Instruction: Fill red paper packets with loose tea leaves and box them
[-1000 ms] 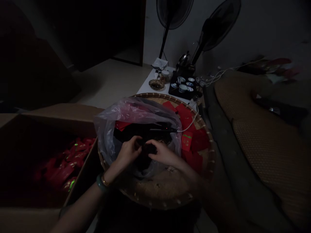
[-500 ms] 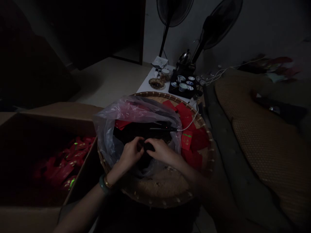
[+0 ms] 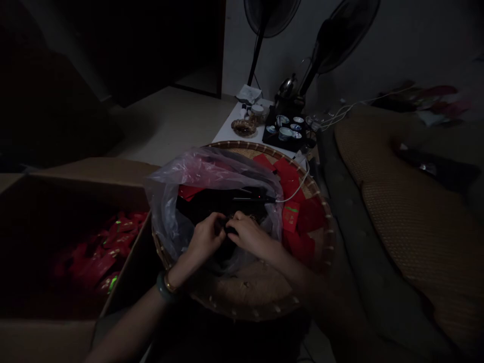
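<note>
My left hand (image 3: 205, 238) and my right hand (image 3: 247, 233) meet over a round woven basket tray (image 3: 260, 302). Both have their fingers curled round a small dark item (image 3: 230, 231) between them; the dim light hides what it is. The hands sit at the mouth of a clear plastic bag (image 3: 200, 176) that lies on the tray and holds dark contents. A black device with a small red light (image 3: 253, 195) and a white cable (image 3: 298, 187) lies just behind the hands. Red packets (image 3: 298, 201) are spread on the tray to the right.
A cardboard box (image 3: 75, 176) at the left holds several red packets (image 3: 102, 252). Beyond the tray a white low table carries a tea set (image 3: 285, 132) and a small bowl (image 3: 244, 128). Two standing fans (image 3: 264, 30) rise behind. A woven mat (image 3: 412, 201) covers the seat at right.
Both hands have shifted slightly up and closer together around the dark item. The view has tilted a little; nothing else moved.
</note>
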`<move>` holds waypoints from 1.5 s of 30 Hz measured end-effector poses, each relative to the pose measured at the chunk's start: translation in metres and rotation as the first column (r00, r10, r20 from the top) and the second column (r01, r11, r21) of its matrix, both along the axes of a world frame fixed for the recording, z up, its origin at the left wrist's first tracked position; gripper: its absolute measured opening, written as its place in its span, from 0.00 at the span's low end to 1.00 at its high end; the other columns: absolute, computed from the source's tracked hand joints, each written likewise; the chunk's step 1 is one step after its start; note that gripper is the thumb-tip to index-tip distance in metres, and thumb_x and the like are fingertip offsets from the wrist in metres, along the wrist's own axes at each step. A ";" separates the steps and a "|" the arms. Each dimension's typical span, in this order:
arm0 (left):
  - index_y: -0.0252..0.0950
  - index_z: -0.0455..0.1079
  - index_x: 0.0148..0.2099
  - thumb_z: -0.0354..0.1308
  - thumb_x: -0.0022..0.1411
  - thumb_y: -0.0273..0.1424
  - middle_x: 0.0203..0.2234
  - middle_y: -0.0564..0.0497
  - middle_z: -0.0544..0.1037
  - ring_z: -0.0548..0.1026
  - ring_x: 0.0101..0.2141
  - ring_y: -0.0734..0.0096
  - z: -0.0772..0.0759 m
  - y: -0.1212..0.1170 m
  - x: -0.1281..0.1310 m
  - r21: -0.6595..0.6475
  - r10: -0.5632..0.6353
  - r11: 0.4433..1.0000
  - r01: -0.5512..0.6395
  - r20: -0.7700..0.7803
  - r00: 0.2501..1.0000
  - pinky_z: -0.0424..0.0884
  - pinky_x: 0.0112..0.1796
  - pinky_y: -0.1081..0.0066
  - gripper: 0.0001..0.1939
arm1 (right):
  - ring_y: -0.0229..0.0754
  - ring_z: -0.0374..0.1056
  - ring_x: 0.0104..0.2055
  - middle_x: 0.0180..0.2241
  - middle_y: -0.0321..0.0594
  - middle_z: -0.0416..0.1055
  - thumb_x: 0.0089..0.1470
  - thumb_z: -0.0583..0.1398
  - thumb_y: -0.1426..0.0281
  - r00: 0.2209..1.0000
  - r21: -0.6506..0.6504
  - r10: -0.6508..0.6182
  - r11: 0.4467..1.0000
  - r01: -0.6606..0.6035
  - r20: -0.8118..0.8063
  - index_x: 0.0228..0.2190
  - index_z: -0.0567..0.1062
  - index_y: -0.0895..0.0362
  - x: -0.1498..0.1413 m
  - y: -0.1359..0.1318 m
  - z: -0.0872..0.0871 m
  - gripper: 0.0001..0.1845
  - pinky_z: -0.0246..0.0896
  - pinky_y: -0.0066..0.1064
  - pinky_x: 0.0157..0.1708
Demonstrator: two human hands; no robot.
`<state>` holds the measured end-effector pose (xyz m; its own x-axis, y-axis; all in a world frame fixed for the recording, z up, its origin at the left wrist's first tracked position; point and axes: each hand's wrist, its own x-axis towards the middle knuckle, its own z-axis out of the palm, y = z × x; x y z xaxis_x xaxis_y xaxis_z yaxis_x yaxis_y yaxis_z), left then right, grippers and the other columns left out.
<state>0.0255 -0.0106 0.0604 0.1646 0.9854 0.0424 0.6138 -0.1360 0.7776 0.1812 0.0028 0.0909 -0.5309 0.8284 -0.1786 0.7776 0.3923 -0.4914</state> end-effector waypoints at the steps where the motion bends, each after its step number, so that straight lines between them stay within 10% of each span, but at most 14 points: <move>1: 0.36 0.66 0.42 0.53 0.49 0.22 0.23 0.56 0.72 0.72 0.25 0.74 0.000 -0.001 0.001 0.003 -0.006 1.000 0.006 0.004 1.000 0.64 0.27 0.75 0.15 | 0.42 0.67 0.38 0.39 0.44 0.65 0.51 0.60 0.75 1.000 0.007 -0.009 1.000 0.009 0.012 0.37 0.73 0.58 -0.001 0.001 0.000 0.09 0.61 0.33 0.39; 25: 0.36 0.66 0.42 0.52 0.49 0.25 0.21 0.58 0.69 0.70 0.23 0.75 -0.003 -0.001 -0.011 -0.008 0.079 0.997 -0.079 0.032 0.996 0.63 0.26 0.76 0.15 | 0.40 0.65 0.41 0.40 0.41 0.64 0.52 0.61 0.71 0.989 0.060 -0.003 0.998 0.012 -0.148 0.43 0.71 0.56 0.000 -0.006 -0.013 0.14 0.62 0.33 0.43; 35: 0.36 0.67 0.41 0.51 0.49 0.25 0.19 0.58 0.69 0.69 0.21 0.76 -0.009 0.000 -0.016 -0.059 0.131 0.990 -0.126 0.090 0.987 0.64 0.24 0.77 0.15 | 0.35 0.65 0.34 0.47 0.42 0.59 0.42 0.64 0.76 0.926 -0.109 -0.078 0.993 0.040 -0.369 0.55 0.59 0.49 0.007 -0.019 -0.025 0.39 0.67 0.32 0.35; 45: 0.35 0.69 0.40 0.52 0.48 0.25 0.18 0.57 0.71 0.70 0.20 0.75 -0.010 0.001 -0.020 -0.171 0.140 0.979 -0.109 0.184 0.973 0.64 0.24 0.77 0.14 | 0.37 0.68 0.36 0.35 0.38 0.67 0.50 0.54 0.78 0.710 -0.159 -0.307 0.950 0.269 -0.634 0.35 0.71 0.54 -0.009 -0.023 -0.030 0.12 0.69 0.30 0.35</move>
